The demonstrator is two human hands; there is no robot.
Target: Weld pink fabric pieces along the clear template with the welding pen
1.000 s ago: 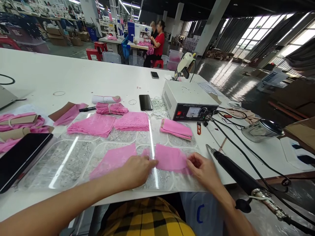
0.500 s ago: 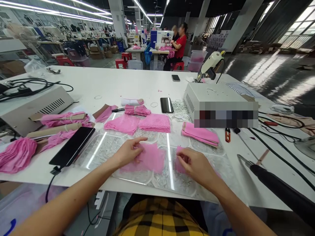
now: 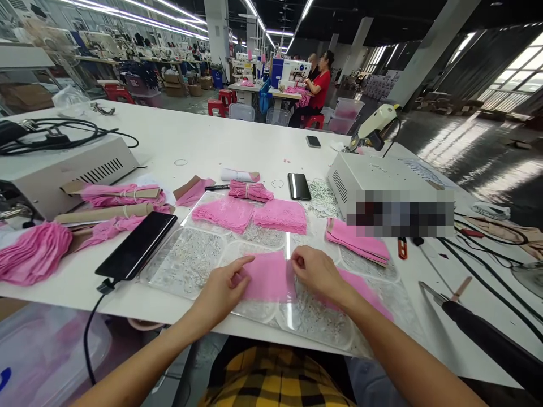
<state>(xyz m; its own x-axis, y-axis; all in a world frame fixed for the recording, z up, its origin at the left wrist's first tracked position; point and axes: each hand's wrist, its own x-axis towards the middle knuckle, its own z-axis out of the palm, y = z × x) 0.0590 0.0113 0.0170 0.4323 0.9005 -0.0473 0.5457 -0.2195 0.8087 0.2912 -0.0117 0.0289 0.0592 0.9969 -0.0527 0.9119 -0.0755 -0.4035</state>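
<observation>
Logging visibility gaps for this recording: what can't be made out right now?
Head view:
Front panel of the grey box at right: blurred by pixelation.
Black-handled tool: rear end cut off by the right edge.
Pink piece by the right forearm: partly hidden by that arm.
Right hand: bent fingers hide any contact with the centre pink piece.

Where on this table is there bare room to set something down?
Most room: the far white tabletop, between the left box and the small far phone. A smaller patch: the clear mat between the large phone and left hand. Crowded: the right end, with another box and a black-handled tool.
</observation>
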